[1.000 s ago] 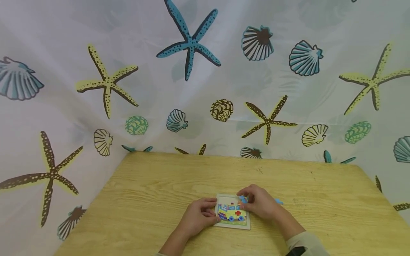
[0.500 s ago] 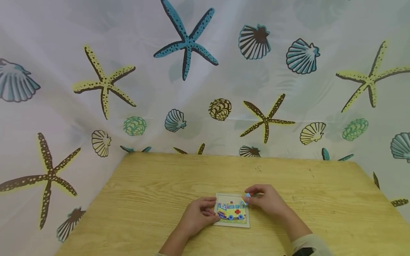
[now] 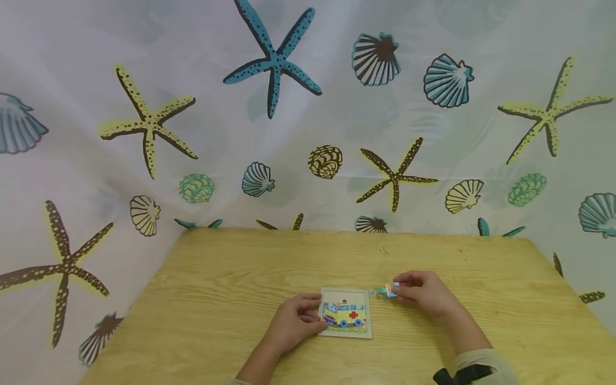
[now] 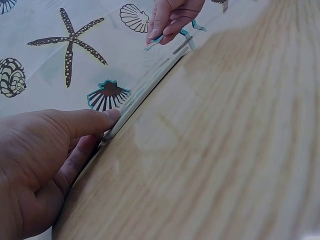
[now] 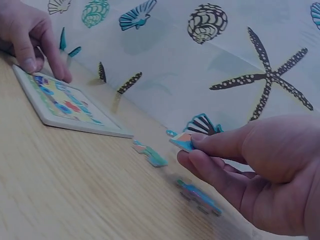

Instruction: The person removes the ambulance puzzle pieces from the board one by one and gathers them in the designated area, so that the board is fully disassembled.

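A small jigsaw tray point(image 3: 369, 316) with a pale frame lies flat on the table; its assembled pieces show a yellow ambulance with a red cross, and bare backing shows along the top. My left hand point(image 3: 294, 325) grips the tray's left edge, with the thumb on the frame and fingers along its side. Right of the tray, my right hand point(image 3: 428, 293) pinches a blue and orange puzzle piece point(image 5: 183, 142) between thumb and fingertips, raised over the table. Below it in the right wrist view lie a green and orange puzzle piece point(image 5: 152, 155) and a blue-purple puzzle piece point(image 5: 198, 196).
The wood-grain table point(image 3: 231, 278) extends around the tray on all sides. Behind it and at both sides hangs a white curtain point(image 3: 298, 123) printed with starfish and shells. A dark strap point(image 3: 463, 374) circles the right wrist over a light sleeve.
My right hand has moved rightward from the tray's top right corner to the loose pieces, carrying a puzzle piece. The left hand keeps its place on the tray. The head view has shifted slightly.
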